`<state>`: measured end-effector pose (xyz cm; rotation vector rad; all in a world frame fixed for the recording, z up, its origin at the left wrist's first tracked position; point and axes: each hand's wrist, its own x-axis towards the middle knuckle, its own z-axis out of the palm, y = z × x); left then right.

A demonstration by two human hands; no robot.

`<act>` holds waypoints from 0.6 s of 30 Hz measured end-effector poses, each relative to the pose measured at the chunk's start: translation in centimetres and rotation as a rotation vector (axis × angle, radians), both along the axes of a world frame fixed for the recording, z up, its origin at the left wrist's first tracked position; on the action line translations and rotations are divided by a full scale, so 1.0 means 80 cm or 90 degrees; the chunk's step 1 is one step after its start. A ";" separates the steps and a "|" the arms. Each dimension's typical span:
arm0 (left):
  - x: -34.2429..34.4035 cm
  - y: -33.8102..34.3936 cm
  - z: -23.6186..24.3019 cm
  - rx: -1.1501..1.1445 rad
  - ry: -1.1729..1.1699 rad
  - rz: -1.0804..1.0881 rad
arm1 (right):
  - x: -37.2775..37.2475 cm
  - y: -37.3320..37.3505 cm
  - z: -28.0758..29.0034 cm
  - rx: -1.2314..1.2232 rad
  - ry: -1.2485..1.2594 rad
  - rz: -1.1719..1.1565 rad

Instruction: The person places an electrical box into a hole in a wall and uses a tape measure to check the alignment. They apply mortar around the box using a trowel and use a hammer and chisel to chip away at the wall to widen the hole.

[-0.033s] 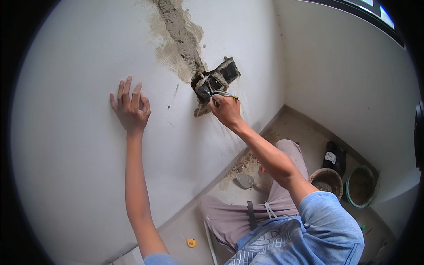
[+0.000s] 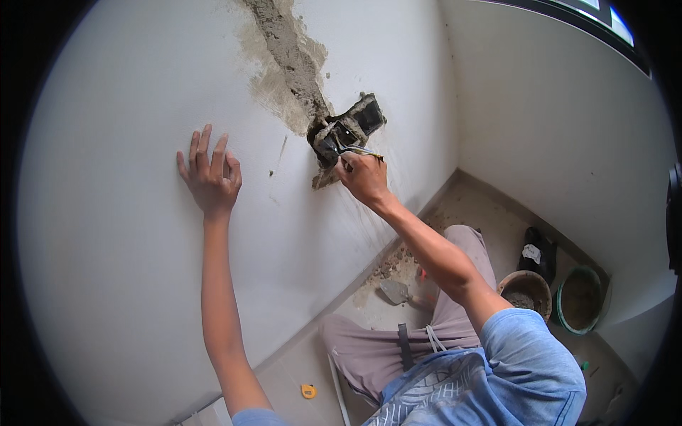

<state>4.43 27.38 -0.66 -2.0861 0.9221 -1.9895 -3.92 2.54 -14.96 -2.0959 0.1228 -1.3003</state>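
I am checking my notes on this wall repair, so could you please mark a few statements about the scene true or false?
1. The right hand is at the dark boxes set in the wall. True.
2. The tape measure is red. False: the tape measure is yellow.
3. The brown bucket and the green-rimmed bucket stand side by side. True.
4. The trowel lies in the brown bucket. False: the trowel lies on the floor.
5. The left hand holds the tape measure. False: the left hand is spread against the wall.
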 end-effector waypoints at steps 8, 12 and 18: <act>0.004 0.002 -0.003 0.006 0.007 -0.013 | 0.006 0.020 -0.037 -0.034 0.001 -0.019; 0.002 -0.001 -0.003 0.001 0.018 -0.016 | -0.010 0.021 -0.049 -0.060 0.001 -0.036; 0.001 0.004 0.000 0.006 0.007 -0.020 | -0.040 -0.005 -0.019 -0.129 0.047 -0.010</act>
